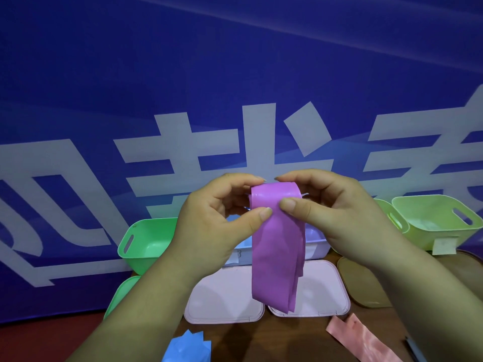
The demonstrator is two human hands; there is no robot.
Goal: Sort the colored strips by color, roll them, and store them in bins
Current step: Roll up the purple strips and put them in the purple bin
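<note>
A purple strip (277, 252) hangs in mid-air above the table, its top end curled into a partial roll. My left hand (217, 223) pinches the roll from the left with thumb and fingers. My right hand (329, 210) pinches it from the right, thumb on the front face. The strip's loose layers dangle down over the pink lids. A blue strip (187, 347) lies at the near edge, and a pink strip (363, 338) lies at the lower right.
A green bin (142, 241) stands at the left, a white bin (317, 245) behind the strip, and a yellow-green bin (439, 220) at the right. Two pink lids (222, 296) and a tan lid (366, 283) lie on the wooden table. A blue banner fills the background.
</note>
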